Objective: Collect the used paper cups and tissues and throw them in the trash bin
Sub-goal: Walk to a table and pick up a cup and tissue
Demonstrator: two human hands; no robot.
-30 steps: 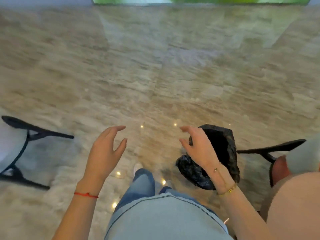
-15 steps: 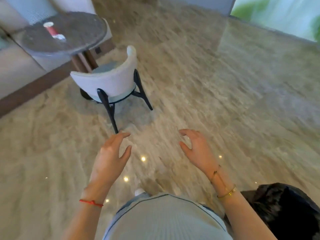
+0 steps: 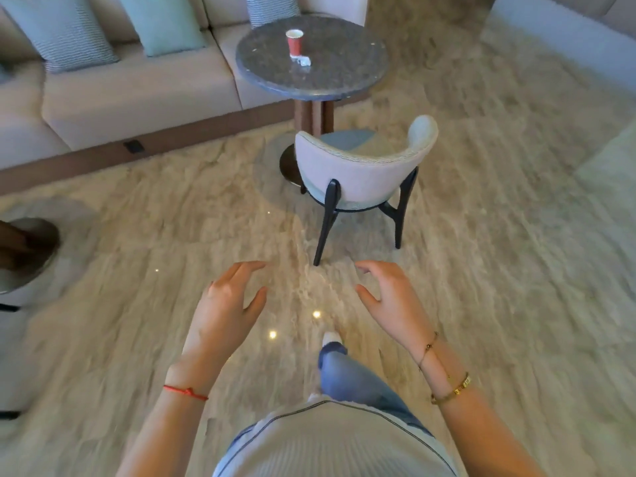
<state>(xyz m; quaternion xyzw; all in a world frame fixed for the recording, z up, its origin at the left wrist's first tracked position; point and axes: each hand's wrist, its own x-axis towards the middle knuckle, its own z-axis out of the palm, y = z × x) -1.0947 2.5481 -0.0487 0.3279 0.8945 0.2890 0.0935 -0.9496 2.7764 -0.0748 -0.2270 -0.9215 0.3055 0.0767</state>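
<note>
Paper cup [image 3: 294, 42]: red, upright on the round dark worktop [image 3: 344, 60], toward its left half.
Tissue [image 3: 304, 60]: white, crumpled, just beside the cup's base on the near side.
Worktop: in front of a beige sofa [image 3: 137, 87] with pale green cushions.
Chair [image 3: 361, 173]: pale, dark legs, back turned to the camera, tucked near the worktop's base.
Left hand [image 3: 227, 304]: raised over the marble floor [image 3: 516, 270], fingers loosely spread, holding nothing.
Right hand [image 3: 392, 301]: likewise relaxed and empty, well apart from cup and tissue.
</note>
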